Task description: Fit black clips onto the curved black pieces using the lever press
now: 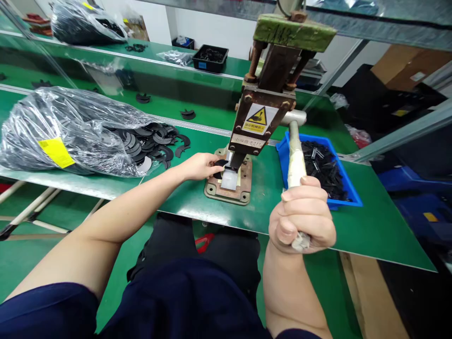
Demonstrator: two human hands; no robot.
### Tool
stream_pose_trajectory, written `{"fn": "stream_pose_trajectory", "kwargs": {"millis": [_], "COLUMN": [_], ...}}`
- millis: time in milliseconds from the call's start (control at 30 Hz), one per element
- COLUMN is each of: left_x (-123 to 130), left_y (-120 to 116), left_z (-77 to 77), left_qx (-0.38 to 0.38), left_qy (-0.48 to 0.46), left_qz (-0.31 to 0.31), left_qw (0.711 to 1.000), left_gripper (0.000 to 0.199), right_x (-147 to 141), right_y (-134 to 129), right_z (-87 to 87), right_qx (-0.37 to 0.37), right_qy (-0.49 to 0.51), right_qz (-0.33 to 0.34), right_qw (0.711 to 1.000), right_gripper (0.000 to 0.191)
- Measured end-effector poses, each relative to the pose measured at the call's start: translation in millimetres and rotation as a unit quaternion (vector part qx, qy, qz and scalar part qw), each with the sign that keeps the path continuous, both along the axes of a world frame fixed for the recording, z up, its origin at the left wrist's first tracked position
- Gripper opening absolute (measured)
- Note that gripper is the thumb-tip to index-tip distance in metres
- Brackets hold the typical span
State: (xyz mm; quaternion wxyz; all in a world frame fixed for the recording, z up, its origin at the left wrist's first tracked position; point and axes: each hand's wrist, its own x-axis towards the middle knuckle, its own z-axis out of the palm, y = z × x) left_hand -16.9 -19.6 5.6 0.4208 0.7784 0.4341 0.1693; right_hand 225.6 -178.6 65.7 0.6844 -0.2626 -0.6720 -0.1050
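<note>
A hand-operated press (pixel 263 94) stands on the green bench, with a warning label on its front. My right hand (pixel 303 216) is wrapped round its wrapped lever handle (pixel 296 162), to the right of the column. At the press's base plate (pixel 212 189), my left hand (pixel 203 167) pinches a black curved piece (pixel 219 172) beside the ram's lower end. A pale block (pixel 229 180) sits on the base just in front of the ram. Part of the black piece is hidden by my fingers and the press.
On the left lies a clear plastic bag (pixel 70 127) spilling black crescent-shaped pieces (pixel 155 139). A blue bin (pixel 348 181) of small black parts stands to the right, behind the lever. Farther back are a black tray (pixel 211 59) and another filled bag (pixel 83 26) on a shelf.
</note>
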Motion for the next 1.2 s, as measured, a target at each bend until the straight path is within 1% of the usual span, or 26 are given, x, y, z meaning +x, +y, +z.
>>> {"fn": "stream_pose_trajectory", "kwargs": {"millis": [67, 100, 233, 333, 433, 500, 600, 667, 767, 967, 1067, 1200], "left_x": [3, 3, 5, 11, 20, 26, 31, 33, 37, 49, 52, 53], "left_y": [-6, -8, -6, 3, 11, 14, 16, 18, 19, 15, 13, 14], "left_z": [-8.2, -9.4, -1.5, 3.6, 2.4, 0.3, -1.1, 0.2, 5.5, 17.3, 20.8, 24.7], "left_qx": [-0.034, -0.048, -0.093, -0.116, -0.153, -0.183, -0.205, -0.211, -0.219, -0.237, -0.253, -0.257], "left_qy": [-0.033, -0.040, -0.038, -0.075, -0.111, -0.115, -0.110, -0.102, -0.085, -0.024, 0.000, 0.007], "left_qz": [0.020, 0.028, 0.037, 0.043, 0.037, 0.026, 0.028, 0.039, 0.053, 0.074, 0.089, 0.085], "left_qw": [0.999, 0.998, 0.994, 0.989, 0.981, 0.976, 0.972, 0.971, 0.970, 0.968, 0.963, 0.963], "left_gripper": [0.028, 0.028, 0.030, 0.033, 0.037, 0.035, 0.032, 0.033, 0.037, 0.026, 0.027, 0.027], "right_x": [-1, -1, -2, -2, -2, -2, -2, -2, -2, -4, -5, -7], "right_y": [-2, -2, -2, -1, -1, -2, -3, -3, -1, 3, 3, 2], "right_z": [0.4, 0.6, 1.0, 0.9, 1.2, 1.7, 2.3, 2.0, 0.7, -2.6, -2.6, -0.4], "right_qx": [-0.011, -0.014, -0.005, 0.001, 0.002, -0.002, -0.006, -0.004, -0.009, 0.021, 0.006, 0.015], "right_qy": [0.004, 0.004, 0.007, 0.011, 0.006, 0.001, -0.001, 0.001, 0.004, 0.030, 0.029, 0.033], "right_qz": [-0.003, -0.003, 0.002, 0.005, 0.009, 0.010, 0.008, 0.004, -0.002, -0.005, -0.010, -0.018], "right_qw": [1.000, 1.000, 1.000, 1.000, 1.000, 1.000, 1.000, 1.000, 1.000, 0.999, 0.999, 0.999], "right_gripper": [0.037, 0.037, 0.038, 0.039, 0.038, 0.038, 0.039, 0.040, 0.041, 0.044, 0.043, 0.040]}}
